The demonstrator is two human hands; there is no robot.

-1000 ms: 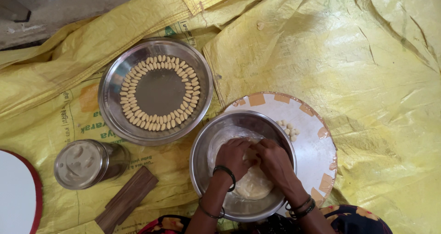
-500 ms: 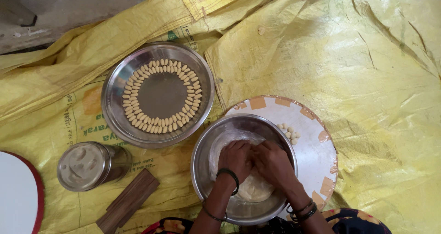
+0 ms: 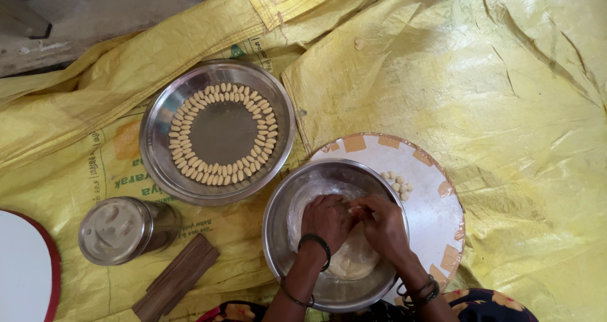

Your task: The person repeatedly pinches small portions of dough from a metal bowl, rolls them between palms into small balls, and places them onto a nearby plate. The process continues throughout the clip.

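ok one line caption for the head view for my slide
Both hands, left hand and right hand, work pale dough in a steel bowl beside a steel plate ringed with small dough pieces.

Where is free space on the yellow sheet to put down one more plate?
The widest bare patch of the yellow sheet lies right of the round board. The left is crowded: steel plate, lidded tin and wooden block lie close together. Both hands fill the steel bowl.
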